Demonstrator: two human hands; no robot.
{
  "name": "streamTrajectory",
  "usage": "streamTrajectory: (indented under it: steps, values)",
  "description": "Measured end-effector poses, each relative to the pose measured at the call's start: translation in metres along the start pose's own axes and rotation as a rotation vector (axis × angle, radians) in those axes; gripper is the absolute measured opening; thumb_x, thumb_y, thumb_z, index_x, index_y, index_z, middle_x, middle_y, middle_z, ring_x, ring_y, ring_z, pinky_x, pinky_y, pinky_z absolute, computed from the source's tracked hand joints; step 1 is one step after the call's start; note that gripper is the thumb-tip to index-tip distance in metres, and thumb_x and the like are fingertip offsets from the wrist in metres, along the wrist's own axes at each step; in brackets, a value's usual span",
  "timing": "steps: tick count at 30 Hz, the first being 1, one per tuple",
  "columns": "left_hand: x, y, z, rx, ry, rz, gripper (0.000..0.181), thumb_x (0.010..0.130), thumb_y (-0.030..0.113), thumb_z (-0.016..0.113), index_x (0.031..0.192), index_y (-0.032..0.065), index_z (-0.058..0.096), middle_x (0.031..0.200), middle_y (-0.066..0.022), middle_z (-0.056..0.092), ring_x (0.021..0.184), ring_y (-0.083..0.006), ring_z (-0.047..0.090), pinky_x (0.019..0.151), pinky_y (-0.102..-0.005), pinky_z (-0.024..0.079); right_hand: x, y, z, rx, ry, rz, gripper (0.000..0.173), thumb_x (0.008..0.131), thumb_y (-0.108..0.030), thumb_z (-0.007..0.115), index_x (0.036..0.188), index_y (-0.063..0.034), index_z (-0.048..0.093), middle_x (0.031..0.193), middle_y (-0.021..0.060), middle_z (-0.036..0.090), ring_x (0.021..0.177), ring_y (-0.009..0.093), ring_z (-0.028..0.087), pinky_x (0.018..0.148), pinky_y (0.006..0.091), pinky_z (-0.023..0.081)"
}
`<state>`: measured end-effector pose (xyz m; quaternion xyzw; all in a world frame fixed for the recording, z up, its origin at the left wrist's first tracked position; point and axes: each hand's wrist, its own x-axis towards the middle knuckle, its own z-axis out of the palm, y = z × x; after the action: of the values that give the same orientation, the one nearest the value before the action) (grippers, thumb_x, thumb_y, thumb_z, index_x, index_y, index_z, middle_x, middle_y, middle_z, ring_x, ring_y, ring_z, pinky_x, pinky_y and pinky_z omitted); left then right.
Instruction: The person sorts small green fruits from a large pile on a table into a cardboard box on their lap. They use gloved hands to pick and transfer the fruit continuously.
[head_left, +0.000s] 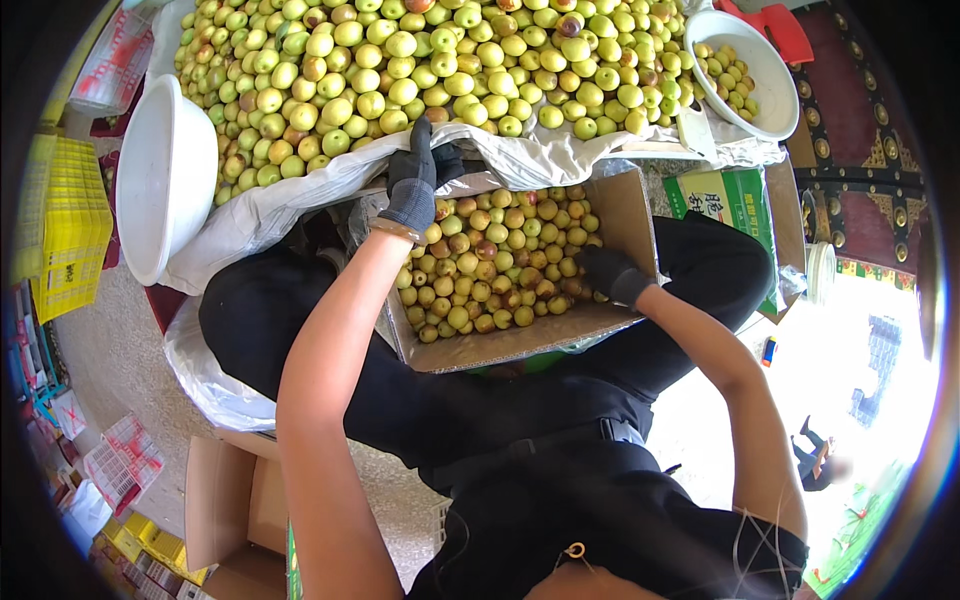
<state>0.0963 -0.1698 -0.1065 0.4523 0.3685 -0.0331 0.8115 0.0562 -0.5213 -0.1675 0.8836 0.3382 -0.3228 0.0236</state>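
A cardboard box (517, 346) of yellow-green and brown jujubes (487, 259) sits tilted between my legs. My left hand (416, 174), in a dark glove, is at the box's far left edge, against the white cloth (517, 161). One of its digits points up at the jujube heap (390, 75); whether it grips the cloth is unclear. My right hand (609, 271), also gloved, reaches inside the box at its right end. Its fingers touch the jujubes there and are partly hidden, so I cannot tell if it holds any.
A white basin (169, 180) stands left of the heap; another basin (772, 90) with jujubes is at the right. A green printed carton (739, 199) lies beyond my right knee. Behind on the left are an open carton (214, 499) and yellow crates (71, 225). A person (817, 461) is far right.
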Motion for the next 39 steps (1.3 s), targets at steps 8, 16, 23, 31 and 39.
streamTrajectory:
  steps: [8,16,23,31,39]
  values:
    - [0.001,-0.001,-0.007,0.048,-0.001,0.012,0.046,0.084,0.044,0.056,0.089,-0.0015,0.060,0.077,-0.0112,0.064,0.063,-0.0181,0.064,0.056,-0.0264,0.055,-0.022,-0.025,-0.017,0.029,-0.104,0.048,0.032,0.082,-0.028,0.054,0.105,-0.0056,0.053,0.103,0.0176,0.059,0.089,0.032,0.060,0.074,0.0412,0.049]
    - [0.005,-0.004,-0.003,0.017,-0.031,-0.016,0.041,0.085,0.042,0.056,0.091,0.0014,0.059,0.077,-0.0092,0.064,0.064,-0.0176,0.063,0.055,-0.0261,0.055,0.019,-0.046,0.006,-0.037,-0.219,-0.074,0.031,0.086,-0.028,0.050,0.108,-0.0064,0.053,0.094,0.0166,0.062,0.088,0.032,0.061,0.075,0.0400,0.048]
    - [0.006,-0.009,-0.003,0.043,-0.048,0.038,0.045,0.086,0.043,0.055,0.099,0.0002,0.057,0.080,-0.0118,0.065,0.066,-0.0205,0.065,0.058,-0.0293,0.055,0.024,-0.071,-0.032,0.421,-0.382,-0.166,0.027,0.085,-0.024,0.054,0.106,-0.0065,0.059,0.083,0.0100,0.065,0.082,0.023,0.063,0.072,0.0335,0.050]
    - [0.016,-0.004,-0.010,-0.092,-0.104,-0.007,0.046,0.087,0.045,0.052,0.094,-0.0002,0.059,0.076,-0.0112,0.065,0.061,-0.0189,0.063,0.055,-0.0280,0.056,0.037,-0.085,-0.047,0.881,-0.691,0.078,0.024,0.085,-0.018,0.057,0.102,-0.0013,0.062,0.091,0.0082,0.065,0.071,0.017,0.064,0.062,0.0286,0.053]
    - [0.007,0.003,0.000,0.037,-0.079,-0.103,0.058,0.082,0.058,0.049,0.096,0.0030,0.059,0.085,-0.0112,0.062,0.076,-0.0195,0.057,0.068,-0.0299,0.052,0.102,-0.202,-0.070,1.252,-0.267,-0.252,0.040,0.086,-0.031,0.055,0.115,-0.0040,0.055,0.100,0.0144,0.063,0.082,0.022,0.063,0.067,0.0342,0.052]
